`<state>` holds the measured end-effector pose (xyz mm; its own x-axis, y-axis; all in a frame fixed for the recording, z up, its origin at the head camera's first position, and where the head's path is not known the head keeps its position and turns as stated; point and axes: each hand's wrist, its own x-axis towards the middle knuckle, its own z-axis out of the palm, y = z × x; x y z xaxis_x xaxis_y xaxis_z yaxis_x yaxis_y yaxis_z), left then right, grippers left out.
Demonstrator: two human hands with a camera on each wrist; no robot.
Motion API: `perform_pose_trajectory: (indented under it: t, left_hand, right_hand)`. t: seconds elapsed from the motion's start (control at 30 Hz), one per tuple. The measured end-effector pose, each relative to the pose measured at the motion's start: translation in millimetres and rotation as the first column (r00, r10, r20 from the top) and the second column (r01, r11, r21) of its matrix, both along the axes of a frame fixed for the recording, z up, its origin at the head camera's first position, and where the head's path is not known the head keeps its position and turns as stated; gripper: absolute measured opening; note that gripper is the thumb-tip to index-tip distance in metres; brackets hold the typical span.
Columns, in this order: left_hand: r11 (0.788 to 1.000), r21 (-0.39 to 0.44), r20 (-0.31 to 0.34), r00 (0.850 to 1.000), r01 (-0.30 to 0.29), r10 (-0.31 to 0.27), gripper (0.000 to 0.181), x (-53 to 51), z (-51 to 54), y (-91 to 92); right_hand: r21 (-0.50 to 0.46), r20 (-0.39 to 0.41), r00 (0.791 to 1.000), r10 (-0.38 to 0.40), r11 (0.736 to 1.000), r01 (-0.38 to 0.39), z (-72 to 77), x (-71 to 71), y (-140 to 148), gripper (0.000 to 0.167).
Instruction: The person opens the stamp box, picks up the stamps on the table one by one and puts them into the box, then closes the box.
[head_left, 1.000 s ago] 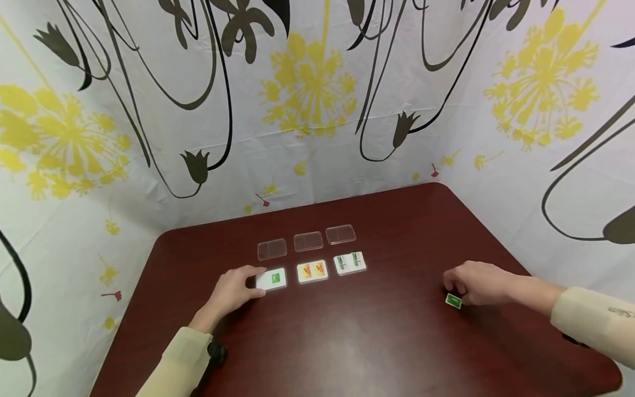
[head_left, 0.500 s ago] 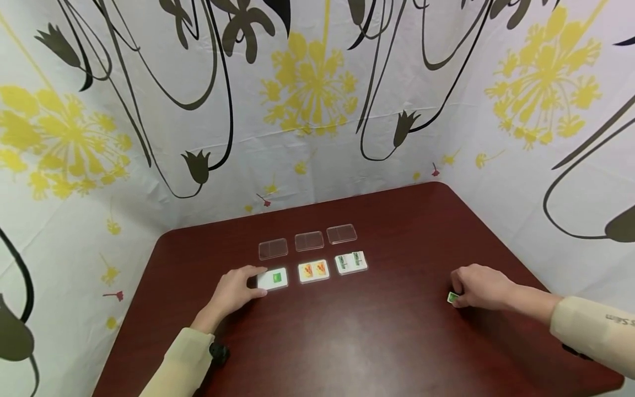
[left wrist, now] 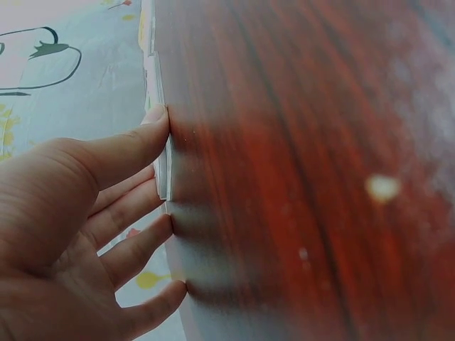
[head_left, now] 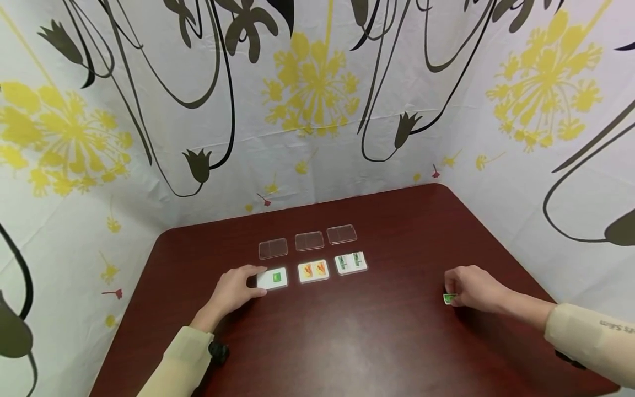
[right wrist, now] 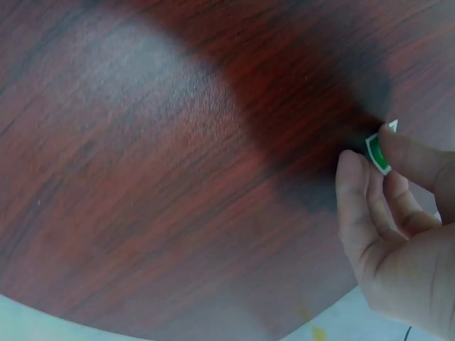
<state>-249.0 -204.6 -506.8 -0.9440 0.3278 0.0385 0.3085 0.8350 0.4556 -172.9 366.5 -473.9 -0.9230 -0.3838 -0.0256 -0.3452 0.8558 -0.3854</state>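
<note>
My left hand [head_left: 232, 293] grips the left end of a shallow clear case [head_left: 268, 280] by its edges, thumb on the near side and a finger on the far side. A green picture shows on the right part of its white inside. In the left wrist view the thumb of the left hand [left wrist: 78, 213] presses the case's edge [left wrist: 165, 170]. At the right, my right hand [head_left: 478, 288] pinches a small green card with a white border [head_left: 449, 298]. The right wrist view shows this card [right wrist: 378, 153] slightly bent between thumb and fingers of the right hand [right wrist: 405, 220].
Right of the held case lie a case with two orange pictures [head_left: 313, 271] and one with two green-and-white pictures [head_left: 350, 263]. Behind them, three clear pieces [head_left: 273, 248] lie in a row on the dark red table [head_left: 347, 342]. Patterned cloth [head_left: 317, 165] hangs around the table's far sides.
My right hand has closed its thumb and fingers on the small green card, which lay beside its fingertips a second ago, and the card has turned a little. The left hand has kept its hold.
</note>
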Motion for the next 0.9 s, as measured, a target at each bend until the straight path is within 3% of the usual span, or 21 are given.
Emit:
perform_pose_trajectory:
  t: [0.23,0.37,0.53,0.8,0.9]
  left_hand:
    - [1.0,0.0,0.003,1.0,-0.002,0.002,0.059,-0.5,0.3,-0.3]
    - [1.0,0.0,0.004,1.0,-0.002,0.002,0.059,-0.3,0.2,-0.1]
    - [1.0,0.006,0.001,1.0,-0.005,0.005,0.059,0.6,0.1,0.3]
    - [1.0,0.016,-0.007,1.0,-0.004,0.004,0.059,0.9,0.4,0.4]
    - [1.0,0.014,-0.005,1.0,-0.005,0.005,0.059,0.3,0.0,-0.2]
  right_hand:
    - [-0.033,-0.04,0.999,-0.036,0.999,0.035,-2.8,-1.9,-3,0.034]
    - [-0.082,0.013,0.999,-0.049,0.995,0.05,-0.6,-3.9,-4,0.033]
    - [-0.169,0.073,0.997,0.004,0.986,0.008,4.6,-6.4,-5,0.027]
    - [-0.154,0.059,0.998,0.026,0.988,-0.017,10.5,-8.3,-8,0.029]
    - [-0.175,0.121,0.993,0.001,0.984,0.02,11.9,-8.8,-10,0.03]
